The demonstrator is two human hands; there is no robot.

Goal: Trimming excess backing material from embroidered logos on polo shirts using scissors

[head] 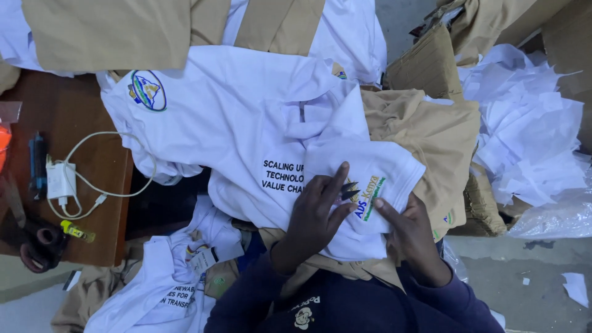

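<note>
Directly under flat open left hand (pixel 314 213): white shirt (pixel 259 135); right hand (pixel 410 231) pinches its edge.

Two bare hands: left hand (pixel 311 219), right hand (pixel 412 237). No gloves, rings or watch visible. Long dark navy sleeves (pixel 456 302) reach both wrists, cuffs plain, knit or fleece-type fabric. Same navy garment across the chest, with a small pale printed emblem and lettering (pixel 303 313) at bottom centre. Nothing else of the body shows.
</note>
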